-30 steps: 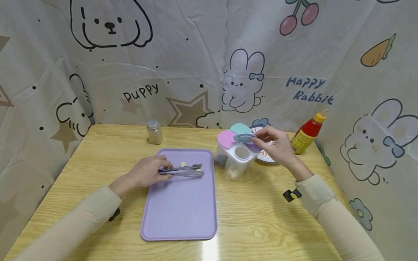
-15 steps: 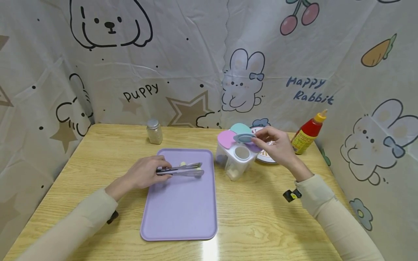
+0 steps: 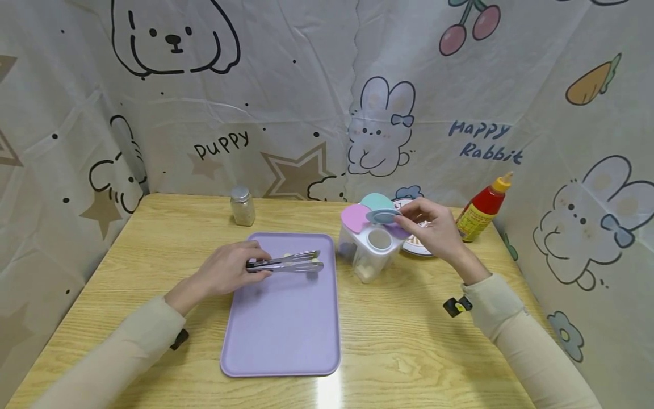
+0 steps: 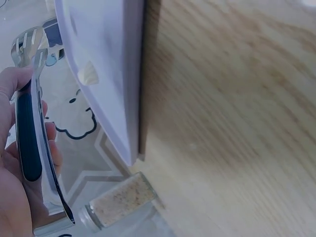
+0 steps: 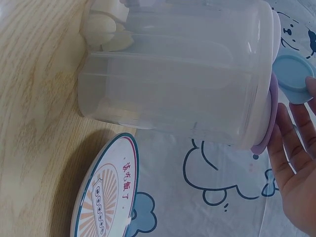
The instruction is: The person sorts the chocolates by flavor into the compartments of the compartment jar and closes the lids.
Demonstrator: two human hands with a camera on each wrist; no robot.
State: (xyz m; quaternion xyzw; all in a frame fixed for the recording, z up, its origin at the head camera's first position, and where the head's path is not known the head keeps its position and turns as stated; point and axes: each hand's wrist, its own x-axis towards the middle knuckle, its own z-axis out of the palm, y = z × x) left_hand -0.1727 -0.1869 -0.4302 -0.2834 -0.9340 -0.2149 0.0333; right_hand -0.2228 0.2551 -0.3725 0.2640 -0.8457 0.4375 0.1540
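My left hand [image 3: 232, 270] grips metal tongs [image 3: 288, 262] by their dark-sided handles, low over the purple tray [image 3: 281, 335]. In the left wrist view a small pale piece [image 4: 89, 74] lies on the tray, and the tongs' slotted ends stand slightly apart. With thumb and fingertips, my right hand [image 3: 431, 233] pinches the raised blue lid [image 3: 383, 216] of a clear container [image 3: 367, 262]. The round opening beneath that lid is uncovered. Pink [image 3: 355, 217], mint and purple lids top the other sections. Pale slices [image 5: 98, 30] lie at the container's bottom in the right wrist view.
A glass shaker jar [image 3: 242, 207] with a metal cap stands behind the tray. At the right back is a red sauce bottle [image 3: 480, 210] with a yellow cap. A printed plate [image 5: 111, 192] sits behind the container. Patterned cloth [image 3: 306, 85] hangs along the table's back and sides.
The tongs in my left hand have shifted slightly right and toward the tray's far end. My right hand keeps the blue lid raised in the same place.
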